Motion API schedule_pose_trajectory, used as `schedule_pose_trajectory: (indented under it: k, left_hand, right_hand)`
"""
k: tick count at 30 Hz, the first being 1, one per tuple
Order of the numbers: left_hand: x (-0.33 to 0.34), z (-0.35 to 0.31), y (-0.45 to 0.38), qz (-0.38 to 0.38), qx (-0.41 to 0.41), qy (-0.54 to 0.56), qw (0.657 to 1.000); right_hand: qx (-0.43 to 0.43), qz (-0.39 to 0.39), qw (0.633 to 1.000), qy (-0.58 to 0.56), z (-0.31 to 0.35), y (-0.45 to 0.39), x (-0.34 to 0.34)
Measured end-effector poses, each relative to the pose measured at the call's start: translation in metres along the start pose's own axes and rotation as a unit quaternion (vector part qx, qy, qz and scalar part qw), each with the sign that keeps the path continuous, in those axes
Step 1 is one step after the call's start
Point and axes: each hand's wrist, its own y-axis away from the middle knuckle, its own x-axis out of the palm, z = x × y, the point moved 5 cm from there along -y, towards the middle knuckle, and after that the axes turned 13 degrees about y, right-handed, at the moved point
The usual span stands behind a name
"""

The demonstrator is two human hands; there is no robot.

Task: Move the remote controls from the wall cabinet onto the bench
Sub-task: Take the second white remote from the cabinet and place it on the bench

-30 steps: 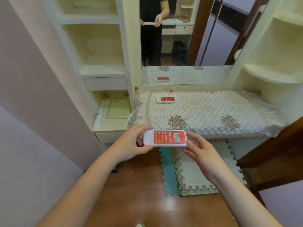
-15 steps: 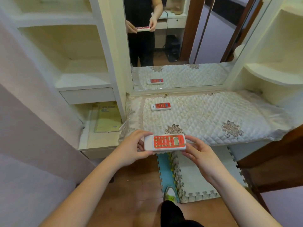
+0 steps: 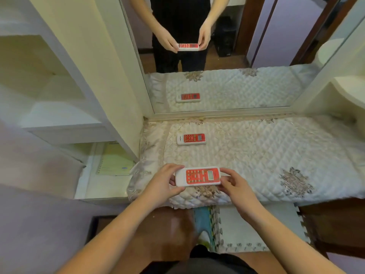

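I see the held remote [image 3: 198, 176] lying crosswise between both hands, over the front edge of the quilted bench [image 3: 256, 155]. It is a white slab with a red button face and a small grey screen toward its right end. My left hand [image 3: 161, 184] pinches its left end, thumb underneath; my right hand [image 3: 236, 184] pinches the right end. A second remote [image 3: 191, 139] of the same look lies flat farther back on the bench, near the mirror [image 3: 217, 56].
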Motion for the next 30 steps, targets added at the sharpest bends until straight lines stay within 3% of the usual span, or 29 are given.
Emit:
schedule_pose_trajectory:
  k: [6,16,21,30]
  left_hand:
    - [0.006,0.032,-0.036,0.019,-0.042,-0.010,0.999]
    - [0.012,0.083,-0.081,0.070,-0.029,-0.043,0.996]
    - [0.013,0.100,-0.090,0.070,-0.031,-0.049,0.996]
    - [0.016,0.112,-0.102,0.064,-0.028,-0.079,0.994]
  right_hand:
    - [0.059,-0.009,0.998,0.030,-0.022,-0.047,0.004]
    - [0.110,-0.063,0.988,0.092,-0.031,-0.098,0.024]
    - [0.119,-0.040,0.977,0.173,-0.041,-0.113,0.033]
    - [0.132,-0.035,0.973,0.189,-0.040,-0.125,0.038]
